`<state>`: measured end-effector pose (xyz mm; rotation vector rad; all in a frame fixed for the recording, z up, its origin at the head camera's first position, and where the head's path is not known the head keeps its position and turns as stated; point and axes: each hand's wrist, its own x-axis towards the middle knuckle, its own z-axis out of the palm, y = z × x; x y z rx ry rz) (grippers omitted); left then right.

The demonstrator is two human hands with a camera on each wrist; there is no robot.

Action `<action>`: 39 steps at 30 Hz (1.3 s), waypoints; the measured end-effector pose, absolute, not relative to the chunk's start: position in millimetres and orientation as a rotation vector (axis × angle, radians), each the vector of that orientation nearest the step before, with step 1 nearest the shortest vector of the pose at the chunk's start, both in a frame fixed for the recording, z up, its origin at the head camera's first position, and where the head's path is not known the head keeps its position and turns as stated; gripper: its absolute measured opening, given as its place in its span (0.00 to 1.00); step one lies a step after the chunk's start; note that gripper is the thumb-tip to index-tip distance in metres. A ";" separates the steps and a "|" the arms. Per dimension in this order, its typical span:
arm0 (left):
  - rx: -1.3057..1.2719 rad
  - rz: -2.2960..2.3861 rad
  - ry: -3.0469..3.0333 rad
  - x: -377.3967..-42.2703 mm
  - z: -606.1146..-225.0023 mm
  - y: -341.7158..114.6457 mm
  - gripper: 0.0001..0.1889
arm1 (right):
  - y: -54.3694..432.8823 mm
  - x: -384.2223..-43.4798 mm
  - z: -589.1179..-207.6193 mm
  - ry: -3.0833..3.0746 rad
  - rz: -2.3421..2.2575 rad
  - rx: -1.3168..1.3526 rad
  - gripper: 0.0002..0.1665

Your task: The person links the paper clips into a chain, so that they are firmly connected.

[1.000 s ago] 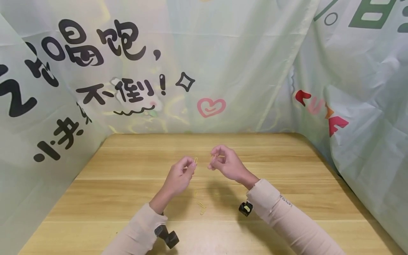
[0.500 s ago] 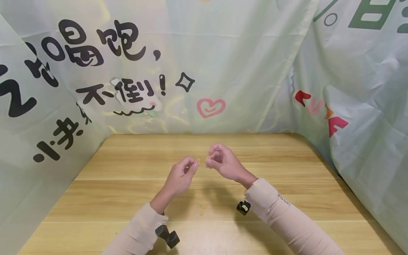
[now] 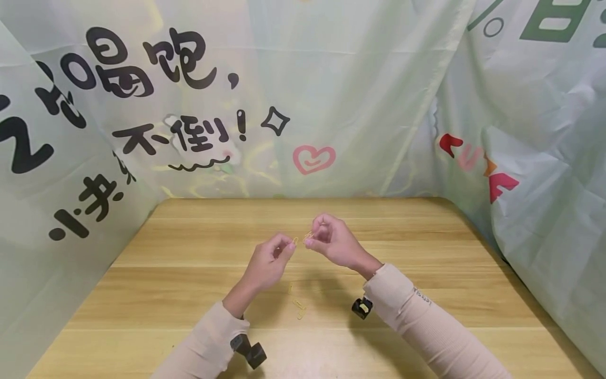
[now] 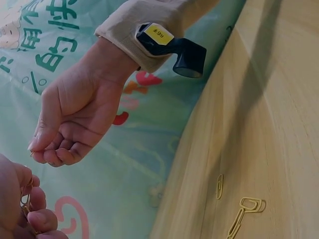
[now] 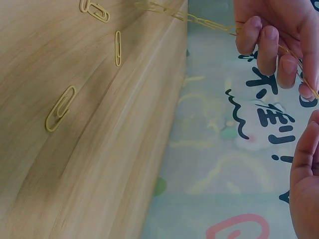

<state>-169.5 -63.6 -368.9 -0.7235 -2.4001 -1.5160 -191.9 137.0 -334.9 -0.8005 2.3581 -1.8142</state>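
Above the table, my left hand pinches a yellow paper clip between thumb and forefinger. In the right wrist view, a chain of linked paper clips trails from the left hand's curled fingers. Opposite it, my right hand pinches another paper clip at its fingertips. A narrow gap separates the two hands' fingertips. From the left wrist, only a tiny end of the right hand's clip shows beside the thumb.
Loose yellow paper clips lie on the wooden table below the hands, among them one clip and two close together. Another clip shows in the right wrist view. Printed cloth surrounds the table's back and sides.
My right hand has moved a little left, and its paper clip now points towards the left hand. The left hand's clip has shifted slightly right, so the fingertips are closer together.
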 end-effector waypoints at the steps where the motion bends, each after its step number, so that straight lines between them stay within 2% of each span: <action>1: -0.728 -1.510 -2.401 -169.6 -369.2 -63.8 0.06 | 137.1 -191.8 -335.3 2.365 -1.812 -0.807 0.12; 15: -0.794 -1.477 -2.366 -169.8 -370.2 -65.5 0.07 | 136.3 -189.3 -335.6 2.371 -1.780 -0.824 0.11; 23: -0.797 -1.495 -2.347 -170.6 -367.6 -64.1 0.06 | 137.0 -189.8 -333.8 2.335 -1.779 -0.821 0.14; 39: -0.825 -1.424 -2.308 -169.3 -366.8 -64.7 0.04 | 138.4 -188.8 -332.5 2.268 -1.715 -0.863 0.14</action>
